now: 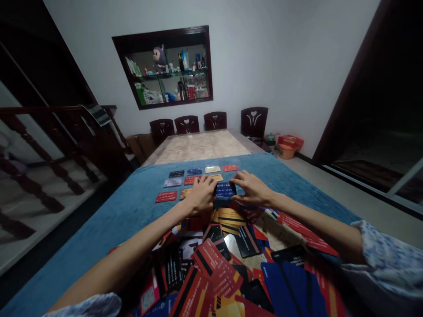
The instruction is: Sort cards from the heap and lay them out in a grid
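Observation:
Both of my hands meet at a dark blue card (225, 189) lying on the blue cloth (119, 220). My left hand (200, 194) pinches its left edge with curled fingers. My right hand (251, 188) holds its right edge, fingers bent over it. Beyond them several cards lie in neat rows (194, 178), red, blue, grey and gold. Close to me a big loose heap of cards (231, 264) in red, black, blue and orange covers the cloth under my forearms.
Past the cloth the bare marble tabletop (201, 147) runs to several dark wooden chairs (254, 121). A wall niche with shelves (165, 66) is above them. A wooden stair rail (49, 132) stands at left, a red basket (289, 145) on the floor at right.

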{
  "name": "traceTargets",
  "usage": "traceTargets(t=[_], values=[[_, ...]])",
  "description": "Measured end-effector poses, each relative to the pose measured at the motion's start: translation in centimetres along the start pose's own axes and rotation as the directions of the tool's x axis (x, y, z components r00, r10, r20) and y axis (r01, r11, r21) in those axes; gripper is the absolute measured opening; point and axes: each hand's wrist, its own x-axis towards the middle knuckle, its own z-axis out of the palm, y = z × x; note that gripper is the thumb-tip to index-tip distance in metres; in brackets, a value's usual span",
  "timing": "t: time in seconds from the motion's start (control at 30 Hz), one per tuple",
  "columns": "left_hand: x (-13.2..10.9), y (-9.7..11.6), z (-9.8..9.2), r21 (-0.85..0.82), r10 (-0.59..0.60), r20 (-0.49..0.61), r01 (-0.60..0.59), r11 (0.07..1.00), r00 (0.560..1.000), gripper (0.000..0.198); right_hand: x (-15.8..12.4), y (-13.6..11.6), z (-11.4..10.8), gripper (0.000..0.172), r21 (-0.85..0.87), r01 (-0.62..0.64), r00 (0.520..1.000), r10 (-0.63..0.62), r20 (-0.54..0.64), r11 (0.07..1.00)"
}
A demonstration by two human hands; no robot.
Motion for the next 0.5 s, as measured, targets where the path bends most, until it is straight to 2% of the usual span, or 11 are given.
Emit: traceTargets(t=[0.33, 0.5], values=[[0.5, -4.5, -0.6, 0.029, -0.107, 0.023, 0.106, 0.994, 0.994, 0.046, 6.8, -0.3, 0.2, 0.041, -0.035, 0.022, 0.994, -0.018, 0.112, 0.999], [1.2, -6.7, -0.6, 0.037, -0.156, 0.030, 0.155, 0.987, 0.987, 0.044, 9.6, -0.4, 0.5, 0.043, -0.064, -0.016, 0.987, 0.027, 0.160, 0.998]])
